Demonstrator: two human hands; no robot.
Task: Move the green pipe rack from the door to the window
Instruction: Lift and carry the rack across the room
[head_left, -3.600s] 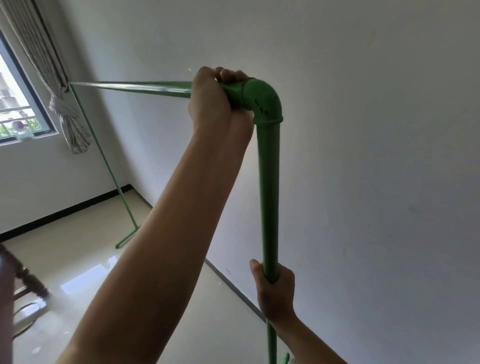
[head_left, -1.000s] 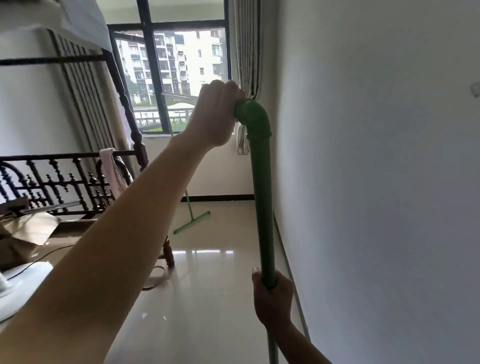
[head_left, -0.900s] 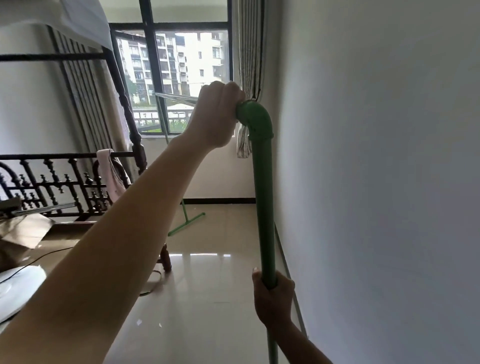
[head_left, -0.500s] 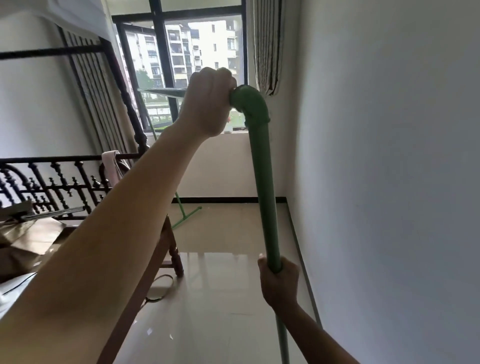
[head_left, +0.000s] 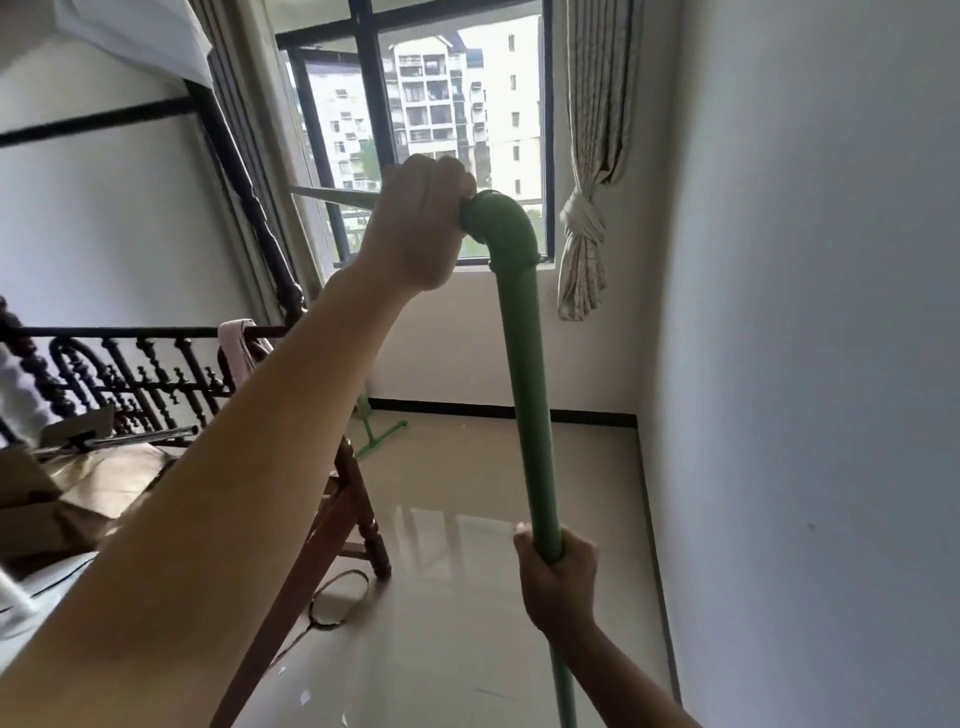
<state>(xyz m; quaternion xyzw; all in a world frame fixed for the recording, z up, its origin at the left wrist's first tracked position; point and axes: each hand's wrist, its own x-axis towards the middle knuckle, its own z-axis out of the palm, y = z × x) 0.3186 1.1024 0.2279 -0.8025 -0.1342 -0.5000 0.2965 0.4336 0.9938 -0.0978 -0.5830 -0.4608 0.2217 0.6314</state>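
The green pipe rack (head_left: 527, 374) fills the middle of the view: a near upright post, an elbow joint at the top, and a top bar running away toward the window (head_left: 452, 130). My left hand (head_left: 415, 228) is closed around the top bar right beside the elbow. My right hand (head_left: 556, 577) grips the upright post lower down. The rack's far foot (head_left: 379, 439) rests on the floor below the window, near the skirting.
A dark wooden bed frame (head_left: 156, 374) with spindle rails stands on the left, its leg (head_left: 363, 514) close to the rack. Cardboard (head_left: 78, 493) lies on the bed. A tied curtain (head_left: 587, 228) hangs right of the window. A white wall (head_left: 805, 364) runs along the right.
Over the frames the view swung from the side wall to face the window. The rack has come closer to the window, with its far foot now nearer the skirting. Both hands kept their grip.
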